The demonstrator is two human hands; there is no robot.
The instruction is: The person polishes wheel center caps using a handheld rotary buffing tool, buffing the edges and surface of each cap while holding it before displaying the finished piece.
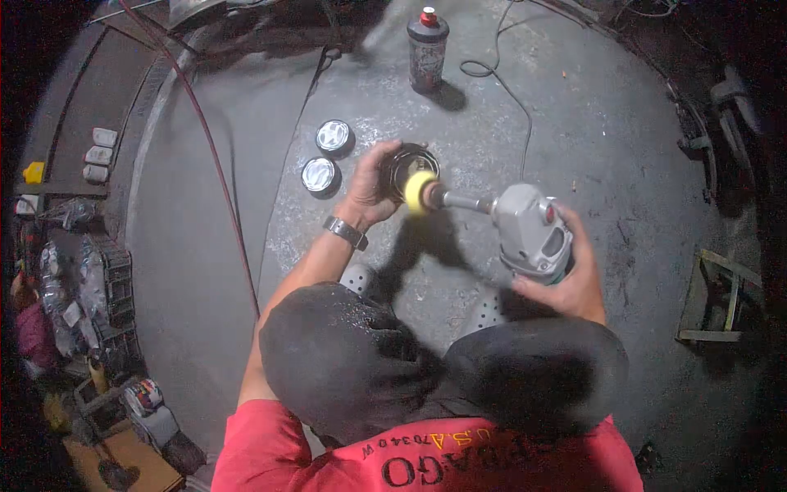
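Note:
My left hand (373, 187), with a watch at its wrist, grips a dark, glossy round cap (399, 166) by its edge. A yellow foam pad (420, 193) sits against or just in front of the cap's face; I cannot tell whether they touch. The pad is on the long shaft of a grey polisher (531, 230), around whose body my right hand (580, 275) is closed. Two round black caps with shiny silver faces, one upper (334, 138) and one lower (320, 175), rest on the floor left of my left hand.
A dark bottle with a red and white top (427, 53) stands on the grey floor ahead. A thin cable (525, 123) runs toward the polisher. To the left lies a red hose (215, 148). Crates with wrapped items (106, 287) line the left side; a frame (713, 295) lies right.

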